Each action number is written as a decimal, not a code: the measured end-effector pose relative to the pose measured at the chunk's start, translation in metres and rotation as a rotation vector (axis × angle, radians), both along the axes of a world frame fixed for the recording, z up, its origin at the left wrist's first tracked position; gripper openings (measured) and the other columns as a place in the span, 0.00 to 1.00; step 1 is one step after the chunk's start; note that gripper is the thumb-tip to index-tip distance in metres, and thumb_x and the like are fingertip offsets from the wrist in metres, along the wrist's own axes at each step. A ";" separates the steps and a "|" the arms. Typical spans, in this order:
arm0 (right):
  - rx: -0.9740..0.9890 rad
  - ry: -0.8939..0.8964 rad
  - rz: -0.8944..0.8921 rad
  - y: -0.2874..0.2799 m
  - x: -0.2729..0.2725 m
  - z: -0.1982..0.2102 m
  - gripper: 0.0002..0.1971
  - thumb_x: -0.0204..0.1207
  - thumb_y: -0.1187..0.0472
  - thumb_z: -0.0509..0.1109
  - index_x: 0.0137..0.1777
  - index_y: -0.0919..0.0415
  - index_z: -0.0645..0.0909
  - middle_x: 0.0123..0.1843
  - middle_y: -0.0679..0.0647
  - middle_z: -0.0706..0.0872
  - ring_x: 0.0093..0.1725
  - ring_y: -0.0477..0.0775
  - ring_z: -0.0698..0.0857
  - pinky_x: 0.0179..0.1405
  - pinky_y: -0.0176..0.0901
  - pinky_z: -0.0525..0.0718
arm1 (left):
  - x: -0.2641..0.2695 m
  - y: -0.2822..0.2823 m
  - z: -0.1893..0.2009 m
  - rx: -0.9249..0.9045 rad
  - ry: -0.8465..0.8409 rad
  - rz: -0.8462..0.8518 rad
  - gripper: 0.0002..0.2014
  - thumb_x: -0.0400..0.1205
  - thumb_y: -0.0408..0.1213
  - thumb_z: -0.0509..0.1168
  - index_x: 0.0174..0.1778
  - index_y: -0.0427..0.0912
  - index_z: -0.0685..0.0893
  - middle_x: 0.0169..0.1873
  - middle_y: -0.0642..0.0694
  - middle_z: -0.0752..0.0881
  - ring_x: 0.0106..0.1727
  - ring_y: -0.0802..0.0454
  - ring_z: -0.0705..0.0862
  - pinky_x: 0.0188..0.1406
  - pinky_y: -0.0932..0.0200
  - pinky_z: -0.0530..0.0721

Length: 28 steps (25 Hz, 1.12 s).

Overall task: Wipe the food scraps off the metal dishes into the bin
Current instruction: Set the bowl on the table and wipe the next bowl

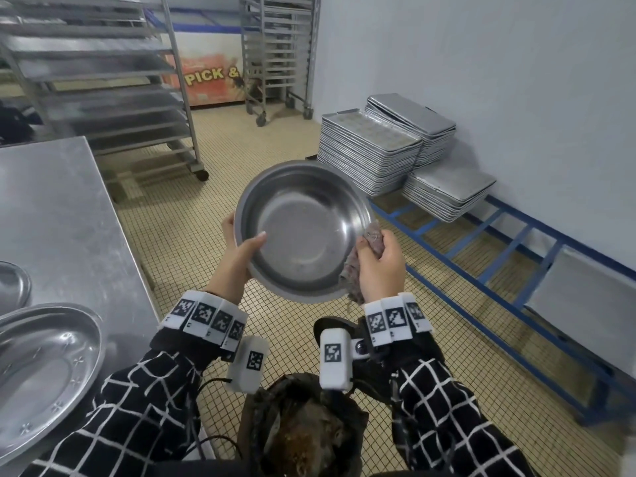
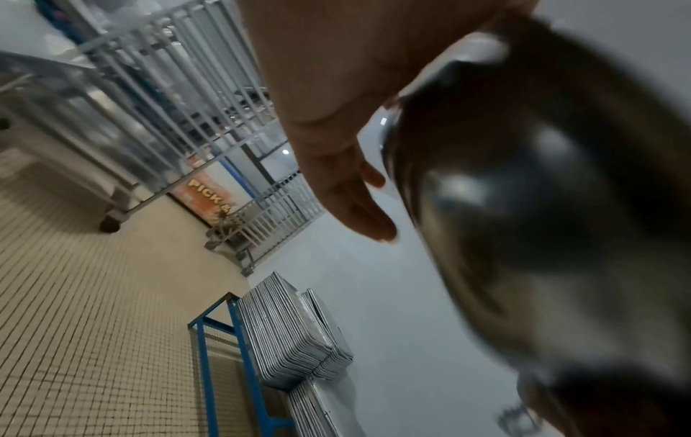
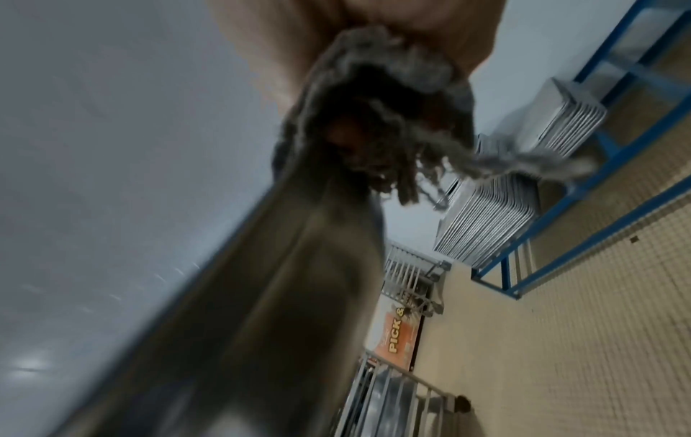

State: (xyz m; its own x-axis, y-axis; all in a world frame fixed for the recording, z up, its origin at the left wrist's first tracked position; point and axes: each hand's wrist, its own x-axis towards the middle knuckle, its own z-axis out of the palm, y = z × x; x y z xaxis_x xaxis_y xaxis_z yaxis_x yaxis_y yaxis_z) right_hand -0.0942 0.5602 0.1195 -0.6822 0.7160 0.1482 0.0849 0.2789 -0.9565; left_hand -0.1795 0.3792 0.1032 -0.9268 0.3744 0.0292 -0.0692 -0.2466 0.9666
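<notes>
While the left hand (image 1: 237,256) grips the bowl (image 1: 303,228), the cloth (image 1: 373,237) touches its right rim.

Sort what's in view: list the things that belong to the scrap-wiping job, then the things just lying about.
Part of the job:
bowl, gripped by the left hand
rag, held in the right hand
bin below
oval dishes on the table

Just lying about:
stacked trays
blue frame
wheeled racks
</notes>
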 end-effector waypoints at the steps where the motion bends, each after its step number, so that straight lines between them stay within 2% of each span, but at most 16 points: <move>1: 0.041 -0.025 0.030 0.008 0.002 0.002 0.07 0.80 0.56 0.67 0.54 0.58 0.79 0.44 0.45 0.83 0.43 0.41 0.85 0.33 0.25 0.78 | 0.001 -0.003 0.004 0.023 -0.023 -0.033 0.43 0.66 0.49 0.70 0.77 0.40 0.63 0.61 0.38 0.78 0.53 0.43 0.84 0.45 0.52 0.89; 3: 0.067 -0.061 0.103 0.018 0.007 0.005 0.05 0.79 0.56 0.69 0.50 0.57 0.81 0.41 0.44 0.84 0.37 0.34 0.84 0.28 0.22 0.77 | 0.001 -0.008 0.009 -0.031 -0.066 -0.124 0.43 0.63 0.55 0.69 0.72 0.34 0.72 0.54 0.34 0.81 0.49 0.38 0.82 0.48 0.47 0.85; 4: 0.062 -0.074 0.132 0.020 0.009 0.004 0.05 0.79 0.56 0.69 0.49 0.56 0.81 0.40 0.44 0.84 0.35 0.33 0.84 0.27 0.21 0.77 | 0.001 -0.010 0.008 -0.063 -0.071 -0.148 0.39 0.64 0.56 0.68 0.66 0.33 0.77 0.48 0.35 0.84 0.46 0.38 0.82 0.49 0.46 0.84; 6: 0.055 -0.097 0.135 0.019 0.011 -0.001 0.07 0.79 0.54 0.68 0.49 0.57 0.80 0.41 0.47 0.85 0.36 0.37 0.85 0.28 0.23 0.77 | 0.005 -0.009 0.006 -0.108 -0.068 -0.098 0.26 0.70 0.55 0.66 0.55 0.37 0.84 0.38 0.41 0.86 0.41 0.40 0.83 0.51 0.44 0.82; 8: -0.005 -0.077 0.084 0.011 0.012 -0.006 0.09 0.81 0.53 0.66 0.51 0.58 0.78 0.42 0.48 0.84 0.40 0.43 0.85 0.31 0.27 0.78 | 0.007 -0.004 0.002 -0.143 -0.036 0.012 0.19 0.79 0.53 0.60 0.51 0.40 0.84 0.38 0.42 0.86 0.43 0.40 0.83 0.55 0.42 0.81; 11: -0.082 -0.026 -0.008 -0.005 0.010 -0.010 0.10 0.83 0.53 0.62 0.57 0.58 0.74 0.45 0.46 0.82 0.41 0.40 0.83 0.27 0.23 0.76 | 0.012 0.008 0.005 -0.171 -0.038 0.064 0.15 0.87 0.48 0.53 0.53 0.44 0.81 0.41 0.47 0.88 0.46 0.47 0.86 0.50 0.53 0.83; 13: -0.123 0.023 -0.066 -0.010 0.009 -0.011 0.10 0.83 0.55 0.62 0.59 0.59 0.72 0.46 0.45 0.81 0.41 0.39 0.81 0.27 0.23 0.75 | 0.018 0.015 0.006 -0.314 -0.004 -0.064 0.16 0.87 0.50 0.52 0.61 0.45 0.77 0.45 0.51 0.86 0.47 0.57 0.85 0.47 0.65 0.82; 15: -0.131 0.049 -0.092 -0.011 0.008 -0.012 0.09 0.82 0.56 0.63 0.58 0.58 0.72 0.44 0.42 0.80 0.40 0.35 0.80 0.27 0.22 0.75 | 0.026 0.018 0.007 -0.481 0.088 -0.180 0.13 0.86 0.50 0.53 0.61 0.50 0.75 0.44 0.59 0.83 0.44 0.69 0.81 0.40 0.75 0.79; 17: -0.111 0.042 -0.091 -0.010 0.009 -0.012 0.09 0.82 0.56 0.64 0.57 0.59 0.72 0.43 0.42 0.79 0.40 0.36 0.80 0.29 0.23 0.74 | 0.031 0.016 0.011 -0.496 0.116 -0.198 0.15 0.84 0.49 0.57 0.64 0.48 0.75 0.46 0.58 0.83 0.42 0.68 0.84 0.43 0.73 0.83; 18: -0.093 0.030 -0.083 -0.007 0.011 -0.012 0.09 0.82 0.56 0.64 0.56 0.59 0.72 0.43 0.43 0.80 0.41 0.38 0.81 0.31 0.25 0.74 | 0.030 0.013 0.012 -0.410 0.096 -0.188 0.20 0.82 0.48 0.60 0.69 0.47 0.71 0.52 0.53 0.83 0.43 0.63 0.87 0.47 0.67 0.86; 20: -0.034 -0.016 -0.030 0.002 0.015 -0.009 0.08 0.82 0.55 0.64 0.56 0.59 0.74 0.44 0.44 0.81 0.42 0.40 0.82 0.32 0.28 0.74 | 0.018 0.002 0.009 -0.182 0.029 -0.149 0.33 0.77 0.44 0.70 0.74 0.49 0.60 0.60 0.43 0.78 0.47 0.55 0.90 0.44 0.58 0.89; 22: 0.011 -0.065 0.079 0.011 0.019 -0.007 0.08 0.82 0.54 0.64 0.53 0.57 0.76 0.44 0.46 0.82 0.43 0.41 0.83 0.33 0.29 0.75 | 0.006 -0.009 0.010 -0.096 -0.035 -0.125 0.41 0.68 0.48 0.72 0.76 0.44 0.61 0.62 0.35 0.77 0.48 0.46 0.89 0.41 0.53 0.90; 23: 0.026 -0.080 0.125 0.014 0.020 -0.005 0.08 0.82 0.53 0.64 0.51 0.57 0.77 0.44 0.47 0.83 0.43 0.43 0.84 0.34 0.30 0.77 | 0.003 -0.012 0.011 -0.093 -0.047 -0.127 0.42 0.67 0.51 0.70 0.76 0.41 0.65 0.62 0.32 0.78 0.49 0.43 0.87 0.40 0.54 0.89; 25: 0.050 -0.113 0.170 0.015 0.020 -0.008 0.11 0.83 0.50 0.61 0.51 0.58 0.77 0.44 0.50 0.84 0.43 0.46 0.85 0.35 0.31 0.79 | 0.006 -0.012 0.011 -0.148 -0.025 -0.076 0.37 0.70 0.51 0.64 0.72 0.34 0.71 0.54 0.32 0.81 0.43 0.49 0.87 0.35 0.62 0.87; 27: 0.127 -0.158 0.168 0.009 0.019 -0.015 0.15 0.85 0.49 0.55 0.59 0.59 0.76 0.47 0.50 0.83 0.45 0.44 0.84 0.38 0.32 0.81 | 0.011 -0.011 0.011 -0.161 -0.028 0.013 0.33 0.71 0.50 0.61 0.69 0.32 0.73 0.49 0.35 0.82 0.35 0.54 0.86 0.30 0.66 0.84; 28: 0.187 -0.169 0.165 0.006 0.020 -0.019 0.17 0.85 0.49 0.54 0.65 0.58 0.75 0.52 0.49 0.81 0.47 0.41 0.82 0.41 0.29 0.81 | 0.011 -0.010 0.010 -0.154 -0.046 0.050 0.33 0.71 0.51 0.60 0.69 0.33 0.72 0.51 0.35 0.81 0.35 0.53 0.86 0.28 0.66 0.84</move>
State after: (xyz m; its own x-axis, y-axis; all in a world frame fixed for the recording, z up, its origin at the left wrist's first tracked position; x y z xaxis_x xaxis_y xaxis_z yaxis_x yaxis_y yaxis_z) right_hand -0.0739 0.5664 0.1004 -0.8133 0.5644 0.1414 0.1774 0.4720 -0.8635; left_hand -0.1690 0.3693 0.1131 -0.9435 0.3245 -0.0674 -0.1052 -0.1004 0.9894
